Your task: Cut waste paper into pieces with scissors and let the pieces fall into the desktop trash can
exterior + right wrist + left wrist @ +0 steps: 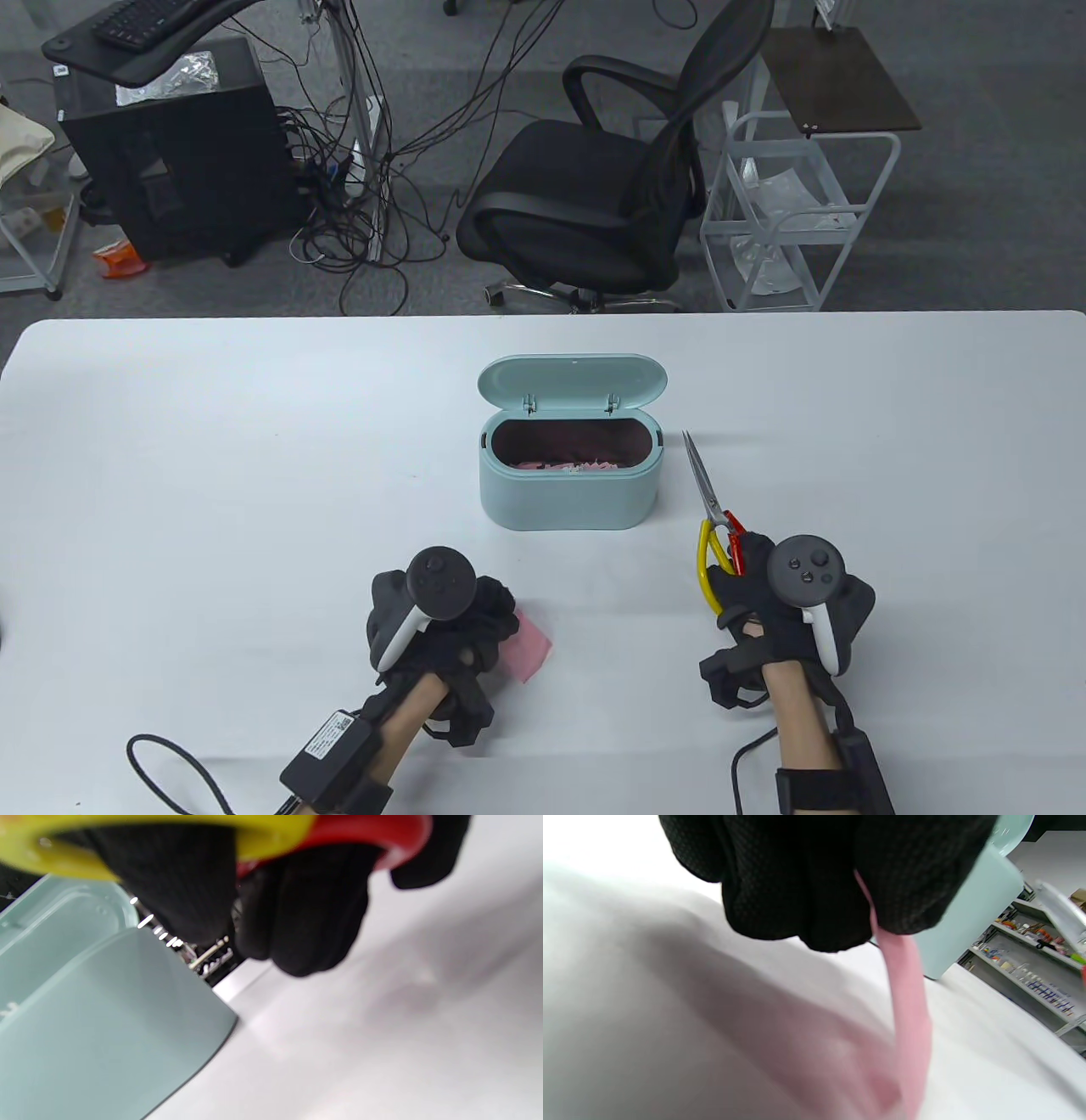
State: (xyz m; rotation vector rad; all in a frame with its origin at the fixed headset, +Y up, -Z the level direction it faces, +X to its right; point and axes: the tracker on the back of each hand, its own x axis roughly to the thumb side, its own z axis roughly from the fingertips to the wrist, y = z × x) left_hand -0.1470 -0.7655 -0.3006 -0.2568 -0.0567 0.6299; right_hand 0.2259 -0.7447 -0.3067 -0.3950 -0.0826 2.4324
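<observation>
With pink scraps already lying in the bottom of the mint-green desktop trash can (567, 492), lid tipped back, this job looks well underway, though not finished. A piece of pink waste paper (528, 647) remains, and it's in the left hand (445, 624): the left wrist view shows gloved fingers (797, 891) curled and pinching the sheet, which hangs down toward the white bench (212, 475). That hand sits low, on the near side of the can and well short of it.

Over to the right hand (785, 607), and it's closed around the scissors (717, 522), fingers through the yellow and red handle loops. Blades look shut, pointing away from the hand, tip just beside the can's right end.

So what's left, by my read: bring paper and blades together above the open can and snip until the sheet is gone. Neither is over the opening yet.
</observation>
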